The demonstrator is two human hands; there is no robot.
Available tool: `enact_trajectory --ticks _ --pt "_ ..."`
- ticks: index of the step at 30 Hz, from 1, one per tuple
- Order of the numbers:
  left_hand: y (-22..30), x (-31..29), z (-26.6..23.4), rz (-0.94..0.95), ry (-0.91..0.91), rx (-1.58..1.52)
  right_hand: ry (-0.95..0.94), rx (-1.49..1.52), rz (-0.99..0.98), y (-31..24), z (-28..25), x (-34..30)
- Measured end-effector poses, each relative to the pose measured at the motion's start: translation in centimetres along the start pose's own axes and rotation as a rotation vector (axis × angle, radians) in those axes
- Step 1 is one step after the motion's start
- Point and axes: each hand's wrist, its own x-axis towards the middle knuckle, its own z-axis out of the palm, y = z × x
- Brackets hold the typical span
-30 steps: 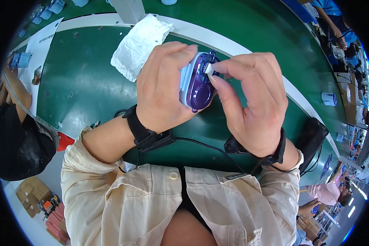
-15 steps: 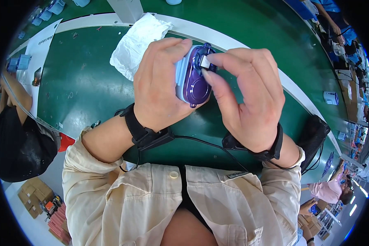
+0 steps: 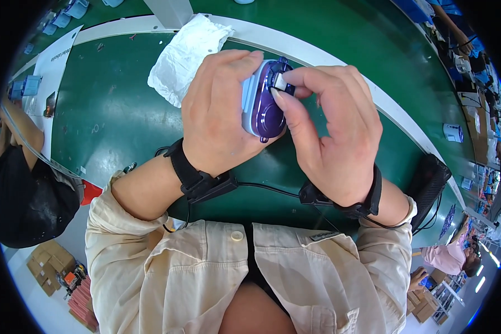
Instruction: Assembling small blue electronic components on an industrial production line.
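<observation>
Wrapped round a purple and light-blue oval plastic device (image 3: 270,116), my left hand (image 3: 214,108) holds it tilted above the table. A small loop sticks out at each end of the device, and its glossy purple face is turned toward my right hand (image 3: 345,128). Thumb and forefinger of that hand pinch a small white piece (image 3: 281,83) at the dark-blue upper part of the face. Whether the piece is fixed to the device I cannot tell. The fingers of my left hand behind the device are hidden.
Crumpled white wrapping (image 3: 186,58) lies beyond my left hand on the green table (image 3: 111,106). A black case (image 3: 430,186) stands at the right. A cable (image 3: 267,189) runs between my wrist straps. A co-worker's arm (image 3: 25,128) is at the left.
The device has shifted slightly right and turned a little, so its face looks narrower. My right thumb and forefinger have moved slightly and remain at the white piece.
</observation>
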Motion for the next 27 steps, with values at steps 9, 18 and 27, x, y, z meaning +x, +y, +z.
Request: enact_trajectory --ticks 9,18,27 --pt "0.5 0.2 -0.5 -0.104 -0.11 -0.338 -0.165 0.382 0.149 1.4 -2.5 1.6" --pt "1.1 -0.9 -0.7 -0.224 -0.233 -0.547 -0.477 1.181 0.446 1.7 0.1 0.8" --pt "1.1 -0.3 -0.3 -0.145 -0.154 -0.351 -0.406 1.335 0.512 1.9 1.4 0.3"
